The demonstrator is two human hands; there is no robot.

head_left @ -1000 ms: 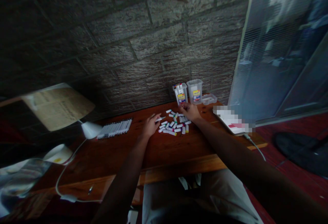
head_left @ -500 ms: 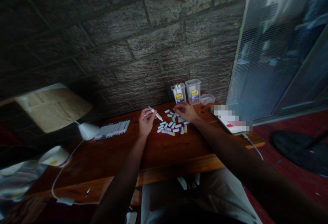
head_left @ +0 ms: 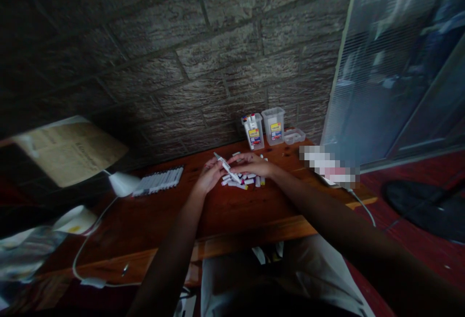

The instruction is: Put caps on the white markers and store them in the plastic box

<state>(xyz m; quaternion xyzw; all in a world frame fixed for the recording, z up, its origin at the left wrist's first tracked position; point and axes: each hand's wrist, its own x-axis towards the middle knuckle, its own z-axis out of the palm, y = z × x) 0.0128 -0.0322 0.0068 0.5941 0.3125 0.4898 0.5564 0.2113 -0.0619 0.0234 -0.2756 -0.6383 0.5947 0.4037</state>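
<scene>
A white marker slants across the space between my two hands, above a pile of marker caps. My left hand is closed around it from the left. From the right, my right hand has its fingers closed in at the marker's side; its fingertips are partly hidden, and whether a cap is between them is unclear. Under and in front of the hands lie several white marker caps with coloured ends, some covered by the right hand.
A row of white markers lies left, beside a lamp. Behind the caps stand a clear container with markers, another clear container and a clear lid. A blurred white object with a cable lies right. A stone wall backs the table.
My right hand has moved left from the back of the cap pile to the marker. The left hand still holds the marker, now with the two hands together.
</scene>
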